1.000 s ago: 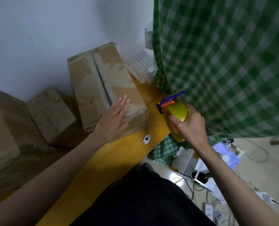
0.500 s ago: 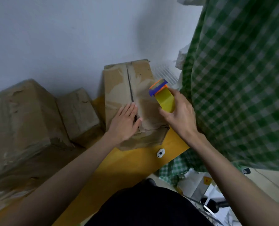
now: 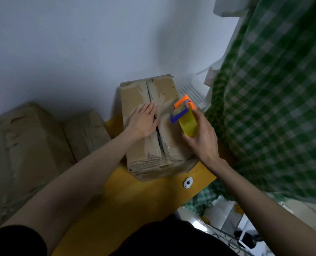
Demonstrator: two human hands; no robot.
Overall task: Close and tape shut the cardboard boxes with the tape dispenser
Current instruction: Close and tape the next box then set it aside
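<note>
A worn cardboard box [image 3: 140, 154] stands on the yellow table [image 3: 127, 200] against the wall, its two top flaps folded down with a dark seam between them. My left hand [image 3: 144, 121] lies flat on the left flap, fingers straight, right beside the seam. My right hand [image 3: 201, 137] grips a tape dispenser [image 3: 185, 117] with a yellow roll, a blue frame and an orange blade guard. It hovers over the right flap, close to the seam.
Two more cardboard boxes [image 3: 20, 148] [image 3: 85, 132] stand to the left along the wall. A green checked cloth [image 3: 275, 108] hangs close on the right. A small white round object [image 3: 188, 182] lies on the table near its front edge. Cables and clutter cover the floor [image 3: 236, 228].
My right hand brought the dispenser from beside the table up over the box's right flap. My left hand slid further up the left flap. The camera view turned right.
</note>
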